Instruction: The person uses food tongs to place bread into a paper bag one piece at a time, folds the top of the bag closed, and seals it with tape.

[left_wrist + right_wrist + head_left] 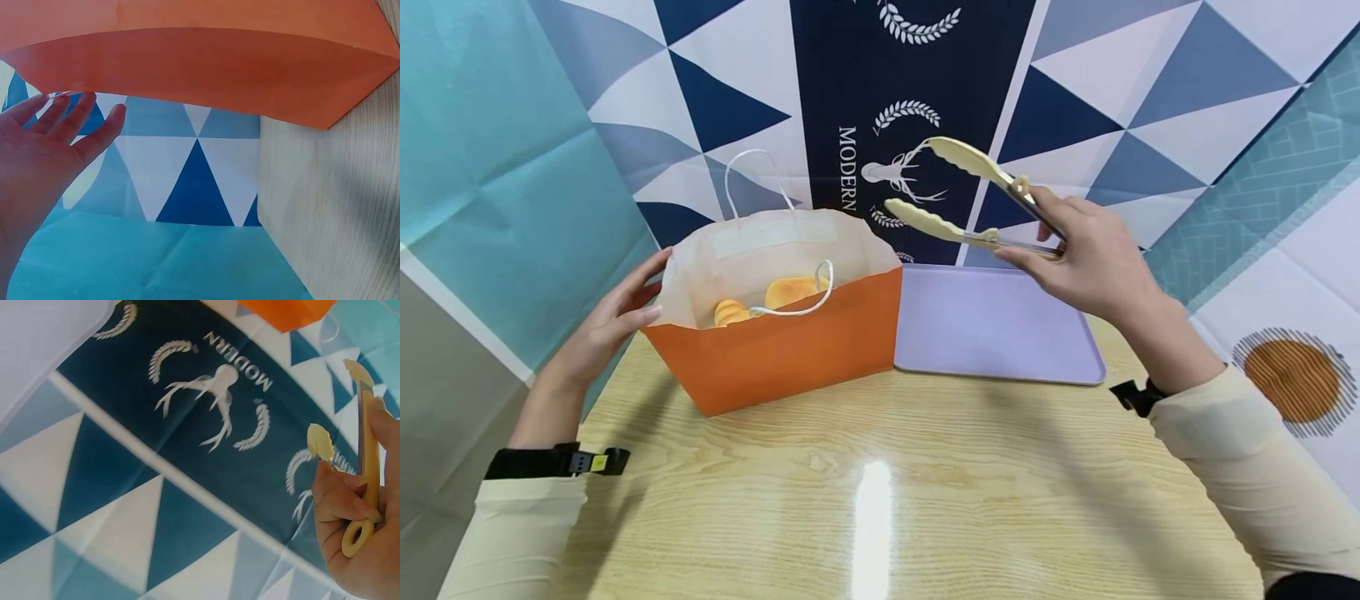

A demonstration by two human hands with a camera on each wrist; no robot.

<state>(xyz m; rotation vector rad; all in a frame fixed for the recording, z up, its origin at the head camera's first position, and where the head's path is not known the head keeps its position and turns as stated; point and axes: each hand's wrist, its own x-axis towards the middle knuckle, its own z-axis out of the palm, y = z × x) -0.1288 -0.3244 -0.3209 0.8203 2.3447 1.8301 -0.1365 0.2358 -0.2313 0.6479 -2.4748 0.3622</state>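
Observation:
My right hand [1093,250] grips a pair of tongs [958,229] with cream scalloped tips and metal arms. The tips are spread apart, up in front of the wall cloth. In the right wrist view the fingers wrap the cream handle [370,456], which ends in a ring. On the left stands an orange paper bag [797,350] with white twisted handles, its mouth gaping. Inside lie a ridged golden bread roll [730,312] and a smoother golden bread piece [792,290]; their lower parts are hidden. My left hand [617,317] rests at the bag's left edge, fingers extended.
A lilac tray [1000,325] lies flat on the wooden table [790,483], just right of the bag. Behind them hangs a patterned cloth [917,50] with triangles and a deer head. A teal sheet [490,167] covers the left side.

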